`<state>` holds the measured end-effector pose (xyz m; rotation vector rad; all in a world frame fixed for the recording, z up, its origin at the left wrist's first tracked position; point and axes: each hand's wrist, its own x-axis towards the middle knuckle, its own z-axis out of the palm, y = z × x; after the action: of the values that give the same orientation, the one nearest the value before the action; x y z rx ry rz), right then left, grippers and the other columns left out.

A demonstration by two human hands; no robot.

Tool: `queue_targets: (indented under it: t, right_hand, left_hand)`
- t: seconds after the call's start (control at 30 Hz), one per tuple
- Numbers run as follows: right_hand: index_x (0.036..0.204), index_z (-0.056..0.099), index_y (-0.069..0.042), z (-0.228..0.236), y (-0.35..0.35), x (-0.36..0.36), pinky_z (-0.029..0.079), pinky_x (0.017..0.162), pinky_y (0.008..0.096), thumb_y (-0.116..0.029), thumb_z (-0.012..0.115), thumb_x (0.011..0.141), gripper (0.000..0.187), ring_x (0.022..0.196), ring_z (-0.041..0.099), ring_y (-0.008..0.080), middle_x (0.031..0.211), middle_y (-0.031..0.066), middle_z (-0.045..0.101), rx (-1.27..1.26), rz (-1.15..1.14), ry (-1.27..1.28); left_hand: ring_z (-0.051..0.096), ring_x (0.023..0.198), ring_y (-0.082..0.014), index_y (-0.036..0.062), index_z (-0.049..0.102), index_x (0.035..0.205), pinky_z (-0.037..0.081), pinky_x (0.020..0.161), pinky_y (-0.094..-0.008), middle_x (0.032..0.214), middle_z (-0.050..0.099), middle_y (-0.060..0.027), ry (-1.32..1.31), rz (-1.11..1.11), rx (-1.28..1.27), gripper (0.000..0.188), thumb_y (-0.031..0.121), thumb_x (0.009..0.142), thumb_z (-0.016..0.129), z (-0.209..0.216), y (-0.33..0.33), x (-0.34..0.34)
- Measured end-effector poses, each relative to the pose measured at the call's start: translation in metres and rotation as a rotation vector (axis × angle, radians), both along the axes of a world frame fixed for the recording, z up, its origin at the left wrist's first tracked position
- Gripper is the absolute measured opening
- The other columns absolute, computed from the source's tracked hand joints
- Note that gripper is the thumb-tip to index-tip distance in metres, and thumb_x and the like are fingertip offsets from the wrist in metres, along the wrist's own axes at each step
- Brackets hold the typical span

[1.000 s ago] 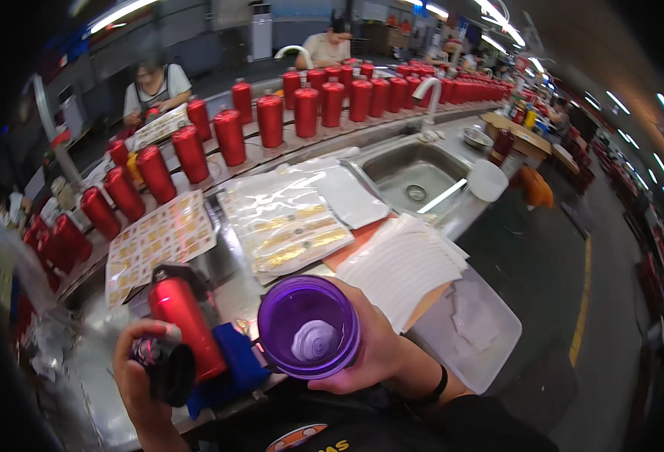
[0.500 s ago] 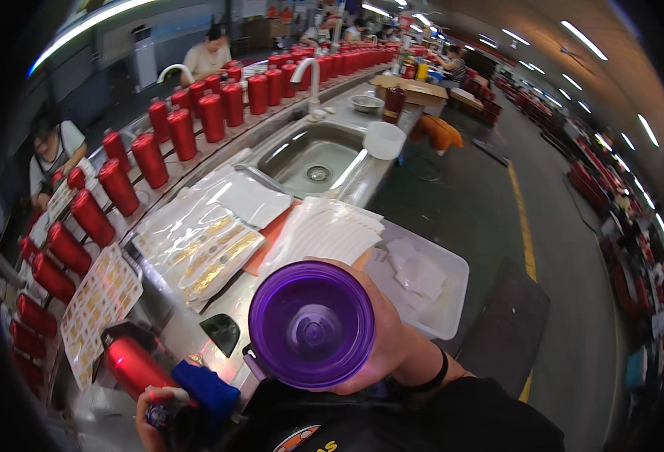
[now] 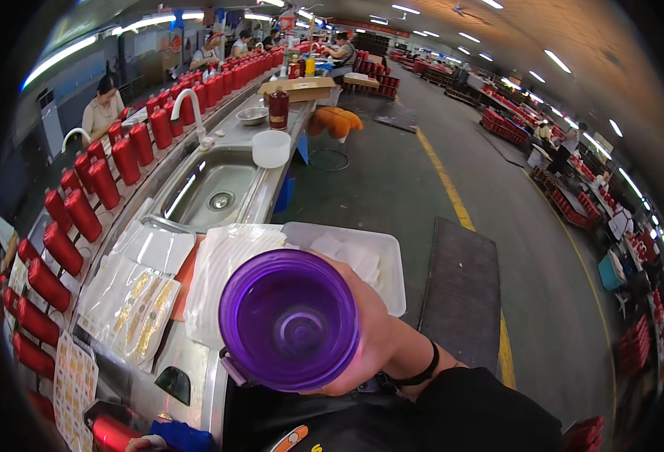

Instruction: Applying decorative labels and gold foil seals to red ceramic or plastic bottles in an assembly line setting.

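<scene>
1. While the right hand [image 3: 368,325] curls around the side of a purple cup [image 3: 290,331], the cup's round open top faces up, so you can see down to the bottom.
2. The cup is in the air, in front of the black shirt [image 3: 324,426] and near the edge of the shiny tabletop [image 3: 205,360]. A little clip [image 3: 233,371] sticks out on its left side.
3. Only a bit of the left hand [image 3: 146,443] shows, low down by a red bottle [image 3: 113,432] and a blue cloth [image 3: 183,435]. I cannot tell if it is holding something.
4. Near that bottle are a sheet of stickers [image 3: 76,380] and a small dark flat piece [image 3: 174,385].
5. Farther up lie clear bags with gold strips [image 3: 140,309] and a pile of white sheets [image 3: 230,260]. Just beside the pile is a see-through tray [image 3: 393,275] with white scraps [image 3: 358,260] in it.
6. Past these are a metal sink [image 3: 245,181] with a white tap [image 3: 190,113], and a white tub [image 3: 271,149] just beside it.
7. Lots of red bottles [image 3: 102,183] stand in a long row on the left.
</scene>
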<state>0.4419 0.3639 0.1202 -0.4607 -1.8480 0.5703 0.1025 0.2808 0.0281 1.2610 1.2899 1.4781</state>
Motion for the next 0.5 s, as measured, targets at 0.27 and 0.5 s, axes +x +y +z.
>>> queue_targets:
  t: [0.27, 0.5]
  right_hand:
    - [0.146, 0.024, 0.002, 0.015, -0.016, 0.033, 0.036, 0.106, 0.0371, -0.023, 0.087, 0.061, 0.109, 0.127, 0.049, 0.0269, 0.139, 0.0179, 0.045, 0.015, -0.071, -0.004]
    - [0.146, 0.025, 0.002, 0.017, -0.022, 0.052, 0.038, 0.105, 0.0373, -0.028, 0.088, 0.059, 0.111, 0.125, 0.050, 0.0276, 0.138, 0.0180, 0.045, 0.057, -0.156, -0.017]
  left_hand:
    - [0.061, 0.101, -0.0297, -0.0067, 0.051, 0.125, 0.052, 0.085, -0.0365, 0.109, 0.062, -0.0197, 0.142, 0.037, 0.017, 0.066, 0.051, 0.093, 0.046, -0.042, 0.002, -0.011]
    - [0.061, 0.100, -0.0292, -0.0066, 0.051, 0.124, 0.052, 0.085, -0.0361, 0.108, 0.062, -0.0190, 0.266, 0.085, 0.051, 0.063, 0.049, 0.094, 0.047, -0.070, 0.006, -0.028]
